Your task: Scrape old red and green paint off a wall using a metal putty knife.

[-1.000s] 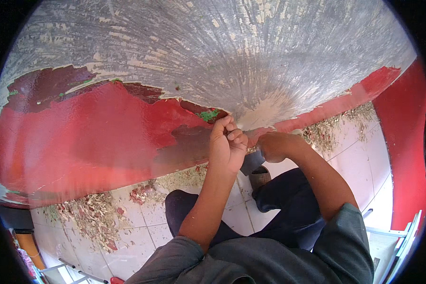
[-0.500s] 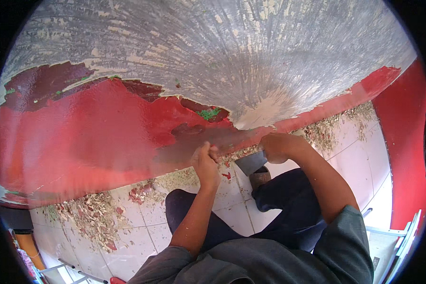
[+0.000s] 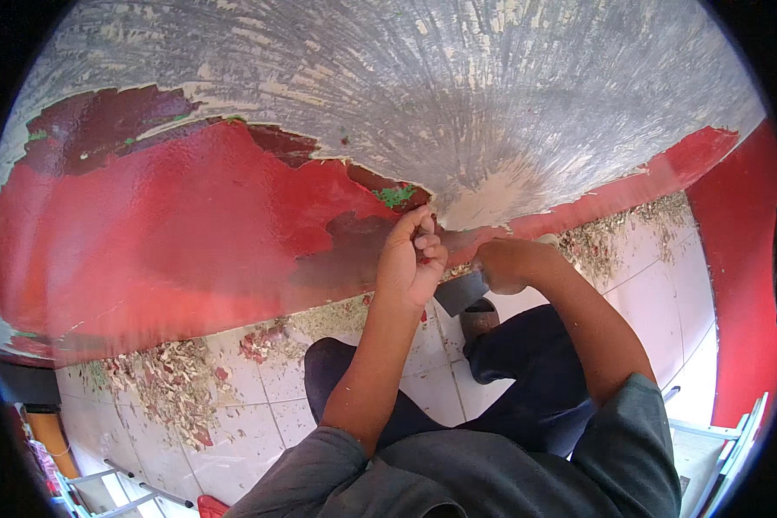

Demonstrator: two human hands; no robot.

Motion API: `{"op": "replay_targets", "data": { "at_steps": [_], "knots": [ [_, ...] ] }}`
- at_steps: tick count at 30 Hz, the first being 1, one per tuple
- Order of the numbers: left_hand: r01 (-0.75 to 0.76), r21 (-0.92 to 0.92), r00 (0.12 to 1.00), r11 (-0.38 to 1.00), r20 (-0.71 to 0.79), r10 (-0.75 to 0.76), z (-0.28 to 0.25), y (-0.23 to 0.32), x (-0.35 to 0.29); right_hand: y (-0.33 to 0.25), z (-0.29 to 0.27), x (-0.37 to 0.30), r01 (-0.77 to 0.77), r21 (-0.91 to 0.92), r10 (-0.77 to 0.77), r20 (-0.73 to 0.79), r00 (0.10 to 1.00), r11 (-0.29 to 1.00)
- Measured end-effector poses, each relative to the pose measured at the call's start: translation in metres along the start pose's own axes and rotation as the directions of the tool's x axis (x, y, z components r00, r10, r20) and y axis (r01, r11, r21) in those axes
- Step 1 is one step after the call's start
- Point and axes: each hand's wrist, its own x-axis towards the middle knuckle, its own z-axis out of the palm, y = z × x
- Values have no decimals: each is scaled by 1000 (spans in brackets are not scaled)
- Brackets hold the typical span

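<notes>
A wall surface bears red paint (image 3: 233, 224) over its lower part, while grey scraped plaster (image 3: 388, 104) spreads above. My left hand (image 3: 413, 259) is raised to the ragged paint edge, its fingers curled together near a green patch (image 3: 395, 196). Whatever lies between those fingertips is too small to make out. To its right, my right hand (image 3: 514, 265) is closed round a scraper (image 3: 462, 293). The scraper's wide dark blade points down and left, apart from the wall; its handle is hidden in my fist.
Paint chips (image 3: 168, 384) lie heaped along the wall's foot on white floor tiles (image 3: 242, 449). My shoe (image 3: 479, 321) is just below the scraper. A red panel (image 3: 742, 276) stands at the right. Metal frames (image 3: 734, 449) show at both lower corners.
My left hand has moved up and right to the paint edge. My right hand with the scraper has stayed nearly in place. The view has shifted slightly.
</notes>
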Motion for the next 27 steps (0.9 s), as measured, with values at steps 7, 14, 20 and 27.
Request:
{"op": "replay_targets", "data": {
  "at_steps": [7, 14, 20, 27],
  "knots": [
    [-138, 57, 990, 989, 14, 138, -22, -3, 3, -1, 0, -1, -34, 62, 34, 10, 999, 998],
    [-335, 294, 867, 895, -276, 416, -103, 8, -9, 6, -3, -15, 97, 74, -86, -137, 987, 993],
    [-541, 830, 585, 135, 256, 770, -125, -2, -10, 3, -1, -36, -345, 251, 310, 170, 935, 904],
    [-773, 504, 184, -385, 759, 624, -76, -5, -11, 9, 54, -87, 9, 568, 423, -624, 657, 823]
  ]
}}
